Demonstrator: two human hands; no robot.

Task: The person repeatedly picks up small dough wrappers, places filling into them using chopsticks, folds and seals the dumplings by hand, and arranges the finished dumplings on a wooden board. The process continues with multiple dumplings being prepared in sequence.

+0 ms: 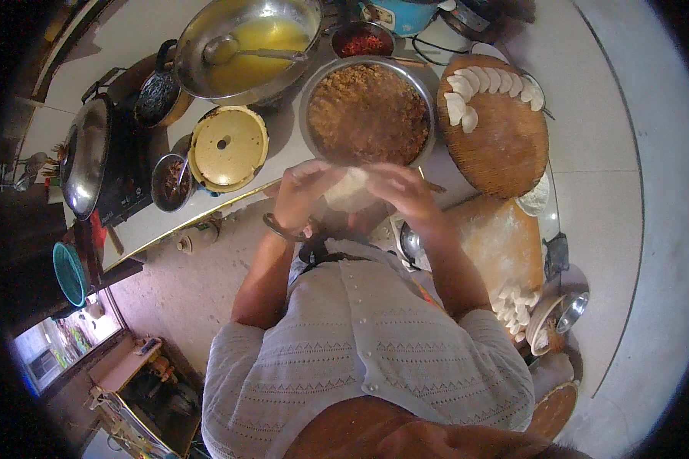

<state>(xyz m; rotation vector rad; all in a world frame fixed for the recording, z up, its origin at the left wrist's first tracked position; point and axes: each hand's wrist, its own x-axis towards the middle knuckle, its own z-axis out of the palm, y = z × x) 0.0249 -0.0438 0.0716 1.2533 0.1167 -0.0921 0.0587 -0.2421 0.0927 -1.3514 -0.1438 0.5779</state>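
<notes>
My left hand point(301, 189) and my right hand point(401, 189) hold a round, pale dough wrapper point(347, 188) between them, a little blurred. They are in front of the near rim of a large metal bowl point(305, 109) filled with brown minced filling point(367, 115). To the right, a round woven tray point(499, 149) carries a curved row of white folded dumplings point(488, 80). A floured wooden board point(494, 235) lies below that tray, with a pile of small dough pieces point(514, 307) at its near end.
At the upper left, a wide metal basin point(184, 74) contains yellow liquid and a ladle point(221, 50). A yellow enamel lid point(229, 155), a small bowl with a spoon point(172, 182) and a lidded wok point(86, 158) stand left. A bowl of red chilli point(363, 43) sits behind the filling.
</notes>
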